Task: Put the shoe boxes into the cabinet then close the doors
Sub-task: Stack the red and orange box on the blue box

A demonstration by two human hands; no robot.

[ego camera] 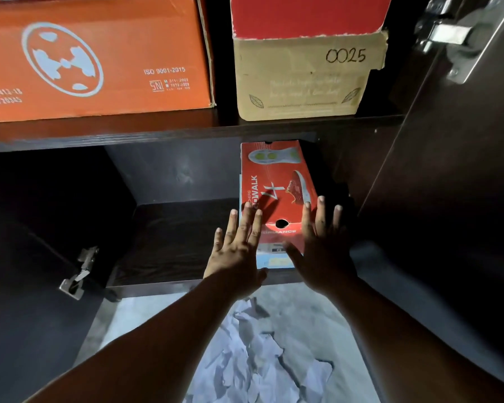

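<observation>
- I have the red shoe box (277,187) lying flat on the lower shelf (172,242) of the dark cabinet (146,170), toward its right side, long axis running from 6 to 12 o'clock, far end tucked under the upper shelf (157,132).
- Its lid reads "GOWALK" and a large "4", with a red shoe and a sole pictured; near the round finger hole I can read only "...ORMANCE". A pale blue label sits on the near end, its print too small to read.
- My left hand (236,251) lies at the box's near left corner, fingers (246,219) straight and spread, tips resting on the lid, nothing grasped.
- My right hand (320,251) is at the near right corner, fingers straight and spread likewise, thumb across the lid, holding nothing.
- On the upper shelf at 11 o'clock stands an orange box (99,59) with a white round emblem, "ISO 9001-2015", "SNI" and a partial "ISO 20345".
- At 1 o'clock is a brown box (300,80) with a red lid, hand-marked "0025"; its faint script is unreadable.
- The right door (448,184) stands open, metal hinge (454,33) at 2 o'clock; another hinge (79,271) shows at 8 o'clock.
- Crumpled white paper (259,350) lies on the floor at 6 o'clock.
</observation>
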